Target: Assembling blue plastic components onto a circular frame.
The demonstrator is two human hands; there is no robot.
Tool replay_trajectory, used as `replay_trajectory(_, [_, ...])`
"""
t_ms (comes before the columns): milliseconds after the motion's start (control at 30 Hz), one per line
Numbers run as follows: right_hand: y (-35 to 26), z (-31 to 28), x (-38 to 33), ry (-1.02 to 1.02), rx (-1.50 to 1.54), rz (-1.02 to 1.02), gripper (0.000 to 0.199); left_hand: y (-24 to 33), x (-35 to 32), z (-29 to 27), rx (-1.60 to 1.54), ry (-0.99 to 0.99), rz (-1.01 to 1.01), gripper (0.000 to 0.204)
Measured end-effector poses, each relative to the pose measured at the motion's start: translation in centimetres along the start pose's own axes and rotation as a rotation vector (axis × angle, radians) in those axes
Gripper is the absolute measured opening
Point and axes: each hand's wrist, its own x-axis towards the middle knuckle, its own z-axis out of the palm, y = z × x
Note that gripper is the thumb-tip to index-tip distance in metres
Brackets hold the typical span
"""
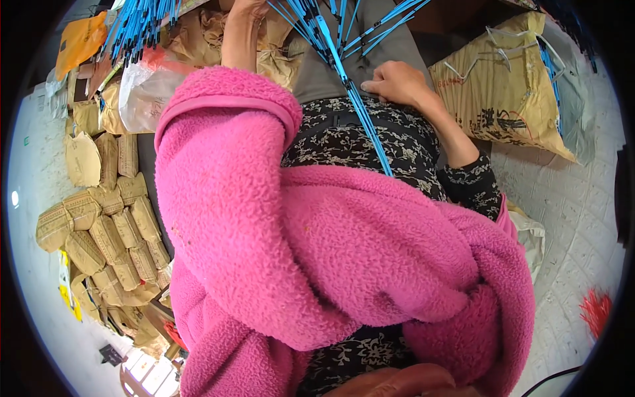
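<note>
Blue strips (329, 43) fan out loose over the lap (390, 49), so work looks unfinished. The right hand (400, 83) curls loosely beside them; whether the cropped left hand (250, 5) grips any, I cannot tell.

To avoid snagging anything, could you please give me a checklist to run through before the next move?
1. Right hand in view: ok, beside the blue strips.
2. Left hand fully in view: not ok, cut off by the top edge.
3. Left hand's grip: cannot tell, its fingers are out of the picture.
4. The blue strips gathered together: not ok, they fan out toward the top.
5. Lower ends free of the pink fleece: cannot tell, it may cover them.
</note>
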Motion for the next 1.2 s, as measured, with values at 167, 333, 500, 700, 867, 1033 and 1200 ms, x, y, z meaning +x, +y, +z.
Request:
replay_trajectory(167, [2.6,-0.6,1.1,0.177,0.325,-0.433,0.025,-1.3,0.5,0.6,-0.641,-0.157,-0.114,0.027])
replay_trajectory(333, [1.2,-1.8,3.5,-0.028,0.445,-0.195,0.024,-2.7,1.5,1.7,-0.033,-0.013,-0.012,0.027])
replay_trajectory(500, [0.3,-2.4,4.7,-0.175,0.449,-0.362,0.022,-2.8,1.7,1.2,-0.472,-0.069,-0.13,0.028])
replay_trajectory(700, [-5.9,-6.7,2.9,-0.05,0.57,-0.373,0.049,-1.3,1.2,0.7,0.091,0.07,-0.05,0.027])
replay_trajectory(867, [-8.9,-6.4,4.4,0.421,0.458,-0.714,0.016,-0.4,-0.8,0.6,-0.036,0.187,-0.108,0.022])
replay_trajectory(1033, [-9.1,-5.5,-0.3,0.355,0.323,-0.474,0.013,3.3,-4.9,5.8,0.104,0.169,0.043,0.009])
replay_trajectory(1200, [-9.5,-3.8,-1.3,0.396,0.406,-0.536,0.015,4.0,-7.3,6.9,0.14,0.15,0.092,0.014])
